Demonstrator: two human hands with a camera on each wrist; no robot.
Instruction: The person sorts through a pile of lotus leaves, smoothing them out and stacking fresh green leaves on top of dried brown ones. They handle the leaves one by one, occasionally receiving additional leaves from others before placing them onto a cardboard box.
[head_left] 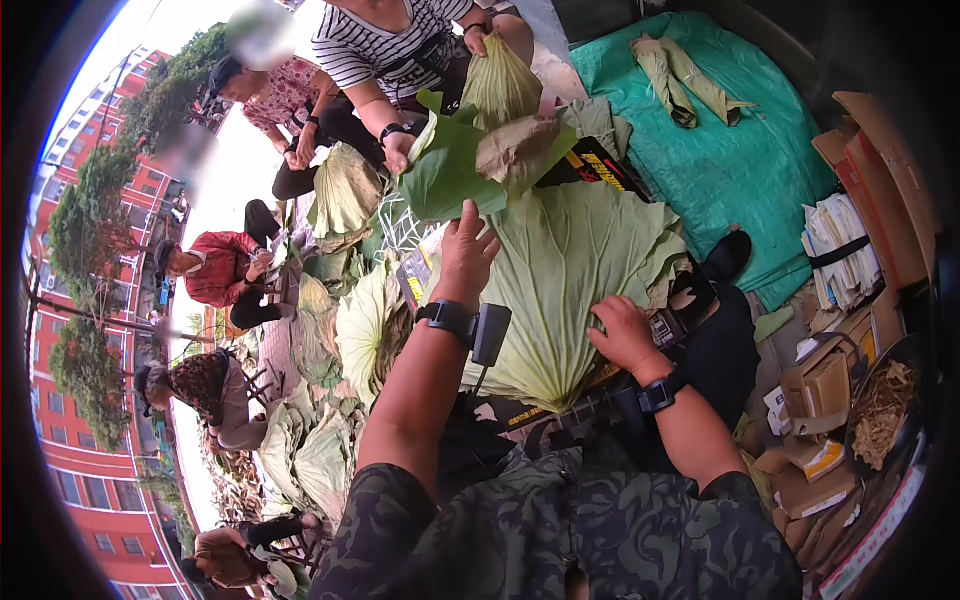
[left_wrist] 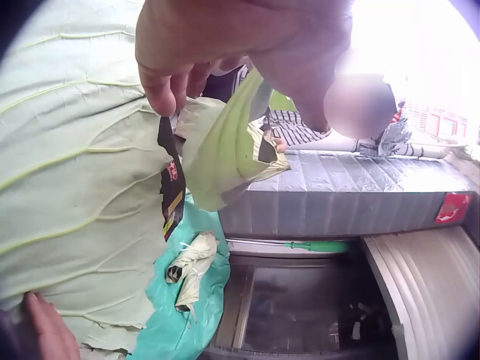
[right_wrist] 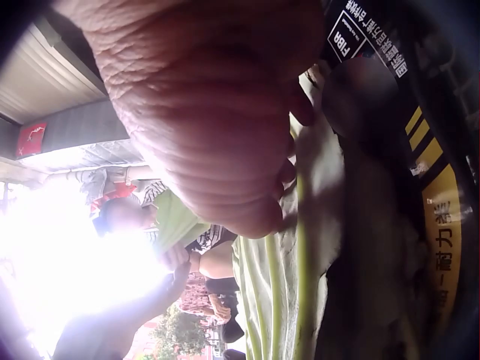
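Note:
A large pale-green lotus leaf (head_left: 575,280) lies spread in front of me, its ribs fanning out from the near side. My right hand (head_left: 630,338) rests on its right part, fingers slightly bent against the surface. My left hand (head_left: 466,258) reaches forward over the leaf's left edge, thumb and fingers apart. Right at its fingertips is a fresher green leaf (head_left: 450,170) with a brown patch, held out by a person in a striped shirt (head_left: 385,45). In the left wrist view, this offered leaf (left_wrist: 221,154) shows beyond my spread fingers.
Under the big leaf is a black printed box (head_left: 600,165). A teal tarp (head_left: 720,170) with two rolled leaf bundles (head_left: 690,80) lies at the right. Cardboard (head_left: 825,385) and stacked paper (head_left: 840,250) stand beyond. More leaves (head_left: 330,450) and seated people are on the left.

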